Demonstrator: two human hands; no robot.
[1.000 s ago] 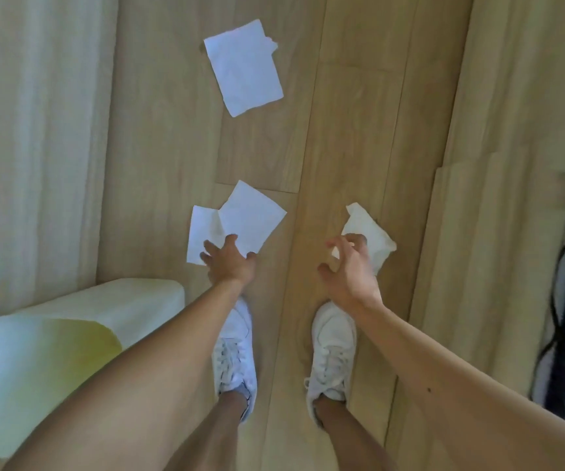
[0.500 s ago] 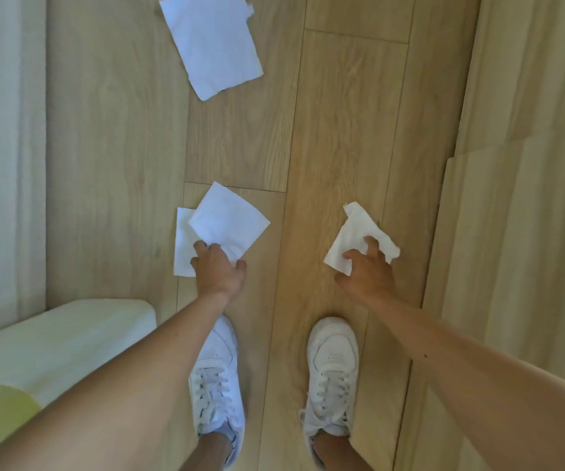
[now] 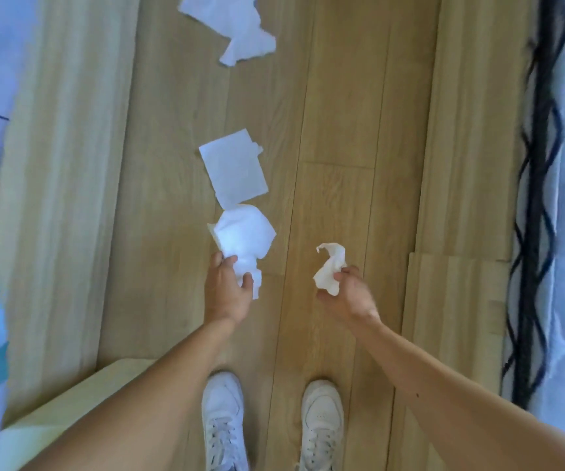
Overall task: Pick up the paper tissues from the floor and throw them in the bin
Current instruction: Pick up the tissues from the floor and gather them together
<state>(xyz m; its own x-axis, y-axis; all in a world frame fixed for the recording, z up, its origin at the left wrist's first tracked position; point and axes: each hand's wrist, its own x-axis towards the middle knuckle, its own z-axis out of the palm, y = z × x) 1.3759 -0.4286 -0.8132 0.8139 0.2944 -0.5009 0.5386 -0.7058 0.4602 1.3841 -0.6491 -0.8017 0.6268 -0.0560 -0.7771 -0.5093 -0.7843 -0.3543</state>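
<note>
Gripping a bunched white paper tissue, left hand, right hand pinching a small crumpled white tissue pointing up-left, flat rectangular white tissue on wooden plank floor, long axis running toward the floor's far edge.

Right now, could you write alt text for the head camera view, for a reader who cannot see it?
Seen from above, a person holds a bunched white tissue in the left hand and a smaller crumpled tissue in the right hand, over a wooden floor. A flat tissue and a torn one lie ahead; white sneakers show below.
</note>
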